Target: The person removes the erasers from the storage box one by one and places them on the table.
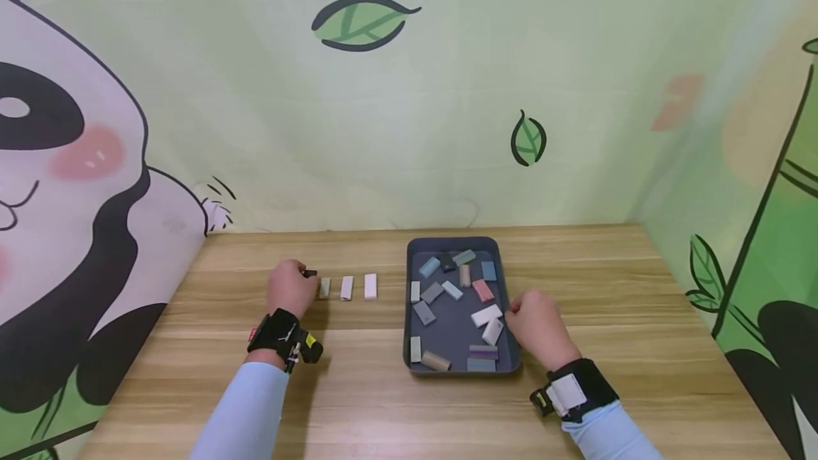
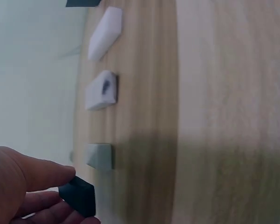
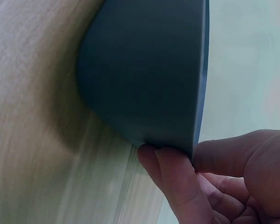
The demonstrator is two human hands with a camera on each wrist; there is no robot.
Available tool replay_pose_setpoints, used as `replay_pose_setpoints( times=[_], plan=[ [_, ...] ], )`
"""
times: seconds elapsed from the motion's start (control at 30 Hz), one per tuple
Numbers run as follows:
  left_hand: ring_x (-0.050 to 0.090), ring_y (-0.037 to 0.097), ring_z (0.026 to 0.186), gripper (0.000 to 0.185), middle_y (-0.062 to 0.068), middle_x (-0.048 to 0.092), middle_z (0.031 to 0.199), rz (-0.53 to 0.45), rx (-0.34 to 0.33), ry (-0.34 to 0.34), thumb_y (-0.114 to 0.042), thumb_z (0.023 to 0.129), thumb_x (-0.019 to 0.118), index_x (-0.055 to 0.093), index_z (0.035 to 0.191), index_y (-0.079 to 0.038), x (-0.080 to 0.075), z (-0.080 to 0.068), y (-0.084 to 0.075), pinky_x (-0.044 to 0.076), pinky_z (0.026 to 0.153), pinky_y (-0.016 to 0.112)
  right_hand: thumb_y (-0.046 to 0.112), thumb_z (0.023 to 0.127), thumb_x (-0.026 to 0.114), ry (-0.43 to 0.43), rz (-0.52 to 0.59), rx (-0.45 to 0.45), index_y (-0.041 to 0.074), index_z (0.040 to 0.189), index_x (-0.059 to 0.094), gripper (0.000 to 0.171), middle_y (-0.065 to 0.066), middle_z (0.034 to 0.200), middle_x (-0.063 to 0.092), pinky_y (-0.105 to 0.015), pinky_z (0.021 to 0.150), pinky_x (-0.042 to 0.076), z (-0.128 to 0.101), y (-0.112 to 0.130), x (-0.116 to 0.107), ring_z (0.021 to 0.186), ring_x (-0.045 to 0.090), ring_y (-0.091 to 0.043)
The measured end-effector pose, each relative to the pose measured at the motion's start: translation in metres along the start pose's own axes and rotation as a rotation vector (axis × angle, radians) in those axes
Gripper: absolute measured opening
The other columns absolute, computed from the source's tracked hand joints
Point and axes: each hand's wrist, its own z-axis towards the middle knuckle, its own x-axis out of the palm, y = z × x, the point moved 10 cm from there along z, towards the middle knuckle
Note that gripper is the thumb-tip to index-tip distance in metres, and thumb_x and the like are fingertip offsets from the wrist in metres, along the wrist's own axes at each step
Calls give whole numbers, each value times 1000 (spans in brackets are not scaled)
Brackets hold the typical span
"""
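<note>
Nearest you, your right hand [image 1: 540, 325] pinches the right-hand rim of the tray [image 1: 450, 336], which holds the loose blocks [image 1: 486, 315]. Farther off, left of the tray, your left hand [image 1: 292, 288] pinches a dark block [image 2: 86, 198] between thumb and fingers, just beside the greenish block [image 1: 325, 288]; two white blocks [image 1: 371, 287] continue that row towards the tray. You seem to be extending the row; the next move likely calls for setting the dark block squarely at its outer end, then loosening your fingers.
</note>
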Motion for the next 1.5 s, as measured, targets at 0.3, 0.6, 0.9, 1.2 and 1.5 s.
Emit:
replay_pose_setpoints(
  times=[0.3,0.6,0.9,1.2,1.5],
  plan=[
    [56,31,88,33,20,63,106,29,-60,23,-17,84,64,63,110,2,3,-1,10,46,70,38,9,82,62,4,-9,11,7,57,62,25,-1,52,52,-25,42,36,0,-1,1,45,48,-14],
    [57,30,84,31,19,65,102,70,-63,24,-17,83,63,65,108,1,6,1,13,45,67,36,8,81,62,3,-15,6,7,56,61,26,0,51,51,-25,43,35,0,1,0,45,47,-13],
    [57,30,89,40,20,62,116,105,8,13,-20,85,59,59,119,-1,-5,-5,-8,45,65,35,7,82,61,13,-12,-4,5,58,62,24,-2,54,52,-26,43,36,0,4,0,47,48,-14],
    [45,37,122,52,21,45,137,55,347,-27,-29,87,63,50,131,-6,-8,-19,-96,44,95,49,7,82,61,6,-19,-2,4,62,65,21,-4,57,55,-26,44,37,1,2,0,49,49,-15],
    [28,35,138,62,15,33,148,151,701,44,-36,88,62,40,140,-14,29,-69,-187,29,110,50,9,82,62,-1,-22,-4,6,56,61,26,-2,52,52,-26,43,36,1,1,1,46,48,-15]
  ],
)
